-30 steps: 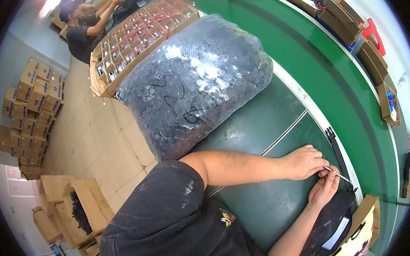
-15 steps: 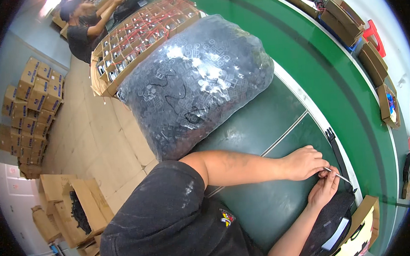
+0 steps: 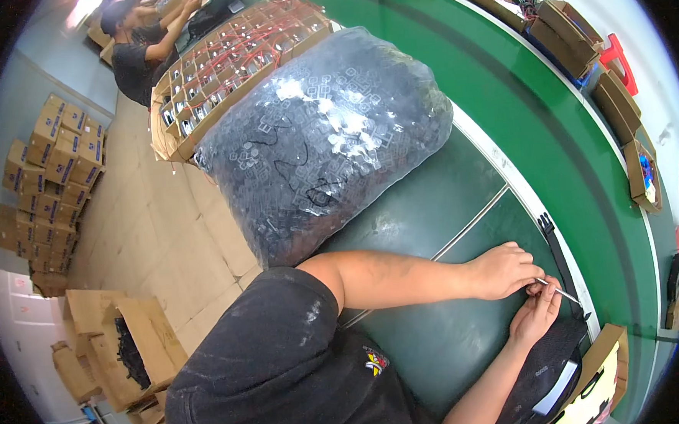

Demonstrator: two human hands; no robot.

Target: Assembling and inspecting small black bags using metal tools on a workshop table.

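My left hand (image 3: 502, 271) reaches across from the left, its fingers curled closed at the near end of a thin metal rod (image 3: 562, 292). Just below it, my right hand (image 3: 535, 317) pinches the same rod between thumb and fingers. The rod slants down to the right, its far tip by a black strap with a buckle (image 3: 558, 250) along the table's edge. Anything small inside the fingers is hidden. A black mesh bag (image 3: 529, 382) with a white label (image 3: 554, 389) lies beside and partly behind my right forearm.
A large clear plastic bag of dark parts (image 3: 335, 135) fills the table's far left, before a divided carton (image 3: 232, 64) with red wires. A green conveyor belt (image 3: 503, 103) curves past the white edge. An open box (image 3: 616, 366) stands lower right. Another person (image 3: 132, 58) works far left.
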